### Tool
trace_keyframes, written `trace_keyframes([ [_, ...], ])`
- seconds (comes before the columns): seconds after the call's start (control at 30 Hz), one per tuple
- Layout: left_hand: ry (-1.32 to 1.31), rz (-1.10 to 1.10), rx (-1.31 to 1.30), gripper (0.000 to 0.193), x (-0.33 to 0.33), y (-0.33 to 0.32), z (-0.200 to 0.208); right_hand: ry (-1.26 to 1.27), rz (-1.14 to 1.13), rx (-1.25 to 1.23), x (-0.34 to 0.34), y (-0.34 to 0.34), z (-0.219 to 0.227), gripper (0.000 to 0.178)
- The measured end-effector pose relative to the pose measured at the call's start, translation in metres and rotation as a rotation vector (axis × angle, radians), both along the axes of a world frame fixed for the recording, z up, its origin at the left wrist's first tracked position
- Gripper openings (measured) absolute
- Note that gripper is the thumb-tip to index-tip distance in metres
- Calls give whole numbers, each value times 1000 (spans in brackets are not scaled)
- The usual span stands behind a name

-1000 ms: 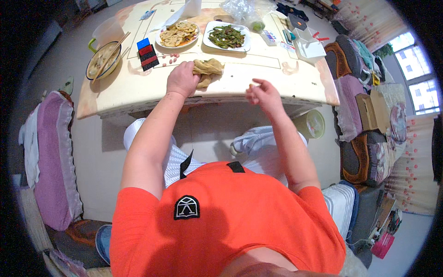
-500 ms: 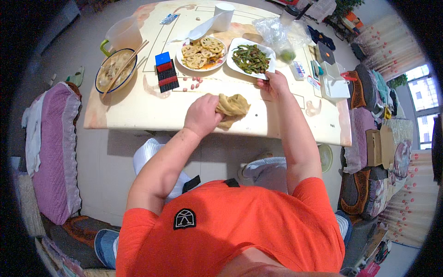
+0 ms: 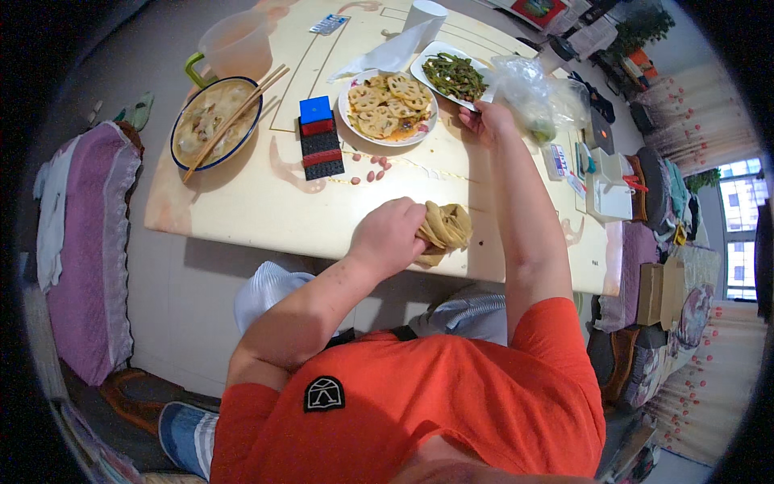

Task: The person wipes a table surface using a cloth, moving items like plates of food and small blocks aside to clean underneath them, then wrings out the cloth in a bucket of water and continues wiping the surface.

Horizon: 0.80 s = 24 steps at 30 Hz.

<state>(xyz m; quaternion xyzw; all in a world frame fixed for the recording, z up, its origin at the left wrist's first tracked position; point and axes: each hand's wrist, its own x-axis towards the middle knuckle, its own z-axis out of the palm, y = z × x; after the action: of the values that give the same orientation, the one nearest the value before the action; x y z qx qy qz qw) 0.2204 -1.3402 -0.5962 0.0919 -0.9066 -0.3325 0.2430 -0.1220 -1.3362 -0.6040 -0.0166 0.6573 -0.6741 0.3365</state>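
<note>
My left hand (image 3: 389, 236) is closed on a crumpled tan cloth (image 3: 447, 226), which rests on the table near its front edge. Farther off, my right hand (image 3: 488, 123) pinches the near corner of a white squarish plate (image 3: 448, 98) of cut green vegetables (image 3: 454, 74). That plate appears slightly tilted; whether it touches the table I cannot tell. Just left of it sits a round plate (image 3: 349, 121) of sliced lotus root (image 3: 392, 103). Several small reddish peanuts (image 3: 372, 175) lie between the round plate and the cloth.
A blue-rimmed bowl (image 3: 253, 121) with chopsticks (image 3: 234, 123) across it stands left, before a green-handled jug (image 3: 238, 48). A black, red and blue block piece (image 3: 321, 139) lies beside the peanuts. Plastic bags (image 3: 542, 97) and a white box (image 3: 609, 198) are right, a white cup (image 3: 425, 20) behind.
My right hand has moved the plate of green vegetables farther back, beside the lotus root plate. My left hand still grips the cloth. The whole view has shifted and turned a little.
</note>
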Motion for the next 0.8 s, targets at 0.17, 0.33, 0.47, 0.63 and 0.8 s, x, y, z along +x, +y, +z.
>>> trace_keyframes([
  [0.17, 2, -10, -3, 26, 0, -2, 2, 23, 48, -9, -10, -32, -7, 22],
  [0.33, 31, -8, 12, 25, 2, -3, 2, 91, 230, 46, 25, -40, 12, 22],
  [0.47, 37, -4, -22, 26, 3, -4, 0, 124, 430, 211, 77, -10, 36, 22],
  [0.63, 24, -12, -56, 26, 3, -3, 3, 51, 497, 65, 98, -10, 20, 21],
  [0.8, 55, -11, -3, 26, 2, -2, 0, -3, 448, 33, 119, -63, 29, 23],
])
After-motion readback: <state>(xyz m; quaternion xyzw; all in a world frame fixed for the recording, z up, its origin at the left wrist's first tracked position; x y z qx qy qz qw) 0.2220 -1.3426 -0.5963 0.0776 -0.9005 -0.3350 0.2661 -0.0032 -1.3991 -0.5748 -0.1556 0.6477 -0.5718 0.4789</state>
